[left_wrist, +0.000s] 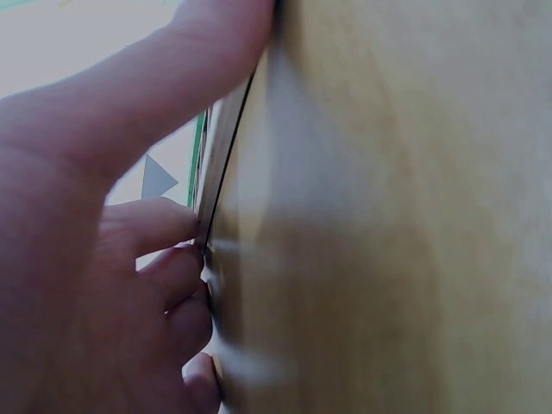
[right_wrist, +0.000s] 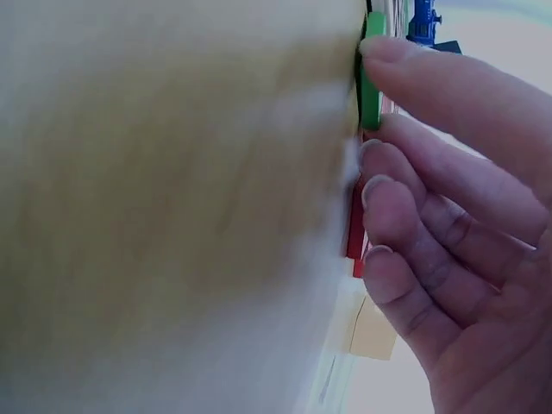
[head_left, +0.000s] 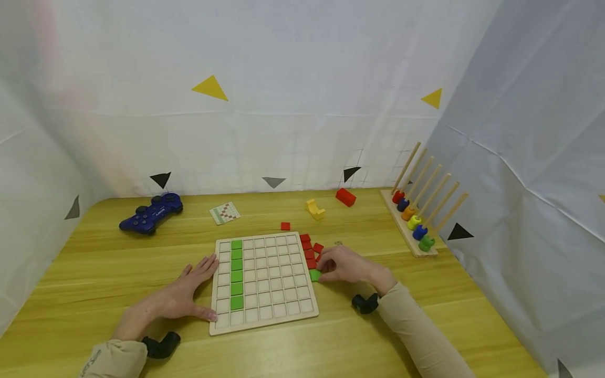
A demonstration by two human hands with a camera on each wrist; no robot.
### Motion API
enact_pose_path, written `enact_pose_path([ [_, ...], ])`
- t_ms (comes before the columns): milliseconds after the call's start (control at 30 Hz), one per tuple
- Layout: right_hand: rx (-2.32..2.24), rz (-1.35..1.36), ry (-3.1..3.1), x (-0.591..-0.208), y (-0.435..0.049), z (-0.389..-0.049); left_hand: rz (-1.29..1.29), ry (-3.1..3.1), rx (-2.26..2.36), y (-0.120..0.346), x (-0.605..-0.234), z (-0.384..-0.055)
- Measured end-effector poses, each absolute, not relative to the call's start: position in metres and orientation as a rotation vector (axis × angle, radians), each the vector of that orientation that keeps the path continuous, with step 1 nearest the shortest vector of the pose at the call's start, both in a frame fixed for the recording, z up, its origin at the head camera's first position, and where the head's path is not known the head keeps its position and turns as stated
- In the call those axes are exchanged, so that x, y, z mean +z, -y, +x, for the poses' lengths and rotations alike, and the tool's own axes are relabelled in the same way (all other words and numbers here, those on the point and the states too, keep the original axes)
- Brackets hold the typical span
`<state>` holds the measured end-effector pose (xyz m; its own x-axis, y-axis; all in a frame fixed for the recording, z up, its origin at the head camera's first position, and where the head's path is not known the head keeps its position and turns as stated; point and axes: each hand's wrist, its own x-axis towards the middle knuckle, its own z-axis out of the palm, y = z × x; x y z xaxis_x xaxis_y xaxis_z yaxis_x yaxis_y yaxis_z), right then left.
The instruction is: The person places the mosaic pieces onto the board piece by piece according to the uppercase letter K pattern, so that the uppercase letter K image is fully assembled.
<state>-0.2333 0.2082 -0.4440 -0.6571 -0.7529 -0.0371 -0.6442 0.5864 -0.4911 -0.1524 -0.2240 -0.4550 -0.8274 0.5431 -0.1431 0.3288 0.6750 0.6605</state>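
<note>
A wooden grid board (head_left: 264, 327) lies flat on the table, with a column of several green tiles (head_left: 237, 276) in its second column from the left. My left hand (head_left: 177, 298) spreads along the board's left side, fingers at the upper edge and thumb on the lower left corner. Just off the board's right edge, my right hand (head_left: 347, 266) pinches a loose green tile (right_wrist: 373, 78) between thumb and index finger, low at the tabletop. Several red tiles (head_left: 309, 254) lie beside that edge, partly hidden by the right fingers. Another red tile (head_left: 285, 226) sits behind the board.
Toward the back are a blue game controller (head_left: 152, 213), a small pattern card (head_left: 225, 213), a yellow curved block (head_left: 314, 209) and a red block (head_left: 345, 197). A wooden peg rack (head_left: 402, 223) with coloured pieces stands at the right. White sheeting (head_left: 302, 142) surrounds the table.
</note>
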Motion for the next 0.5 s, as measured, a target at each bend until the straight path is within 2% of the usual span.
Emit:
enact_pose_path([
  [267,-0.678,-1.149,-2.572,-0.432,-0.208,-0.23,0.69,-2.56,0.913,0.224,-0.456,-0.154],
  [500,-0.704,-1.256,-2.552,-0.414,-0.192,-0.221,0.682,-2.545,0.93,0.224,-0.455,-0.153],
])
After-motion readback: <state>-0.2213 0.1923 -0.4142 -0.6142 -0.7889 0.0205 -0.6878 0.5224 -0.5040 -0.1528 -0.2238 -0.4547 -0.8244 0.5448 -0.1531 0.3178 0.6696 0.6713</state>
